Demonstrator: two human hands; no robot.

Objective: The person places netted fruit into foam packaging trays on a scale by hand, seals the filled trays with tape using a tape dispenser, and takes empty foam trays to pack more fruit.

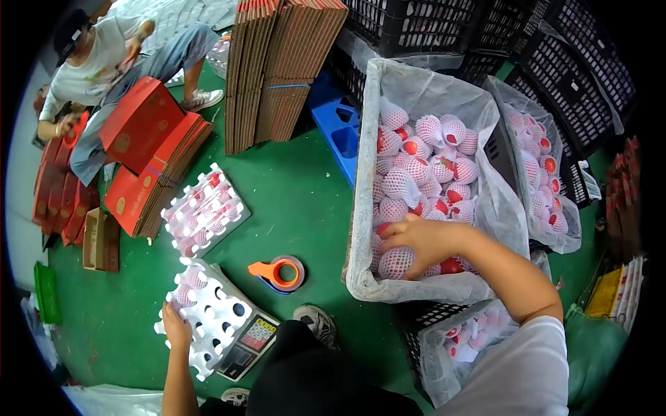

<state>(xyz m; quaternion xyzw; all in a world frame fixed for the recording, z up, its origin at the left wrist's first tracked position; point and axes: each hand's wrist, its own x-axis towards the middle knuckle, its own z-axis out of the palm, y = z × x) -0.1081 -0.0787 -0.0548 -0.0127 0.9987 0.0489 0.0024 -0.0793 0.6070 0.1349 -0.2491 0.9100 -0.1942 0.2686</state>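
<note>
My right hand (420, 239) reaches into a plastic-lined crate (365, 215), its fingers curved round a fruit in a foam net (397, 263). Red fruits in pinkish-white foam nets (430, 166) fill this crate in a heap. At lower left, my left hand (177, 328) grips the left edge of a white foam tray (215, 305); its fingertips are partly hidden. A few netted fruits (187, 286) sit at the tray's far end, with bare hollows nearer me. Beneath the tray is a weighing scale (248, 345) with a keypad.
An orange tape dispenser (284, 272) lies on the green floor (298, 201). Beyond it is a filled fruit tray (208, 211). Red boxes (149, 132) and stacked cardboard (277, 76) stand behind, near a seated person (114, 62). Another lined crate (544, 173) and black crates (416, 24) are at right.
</note>
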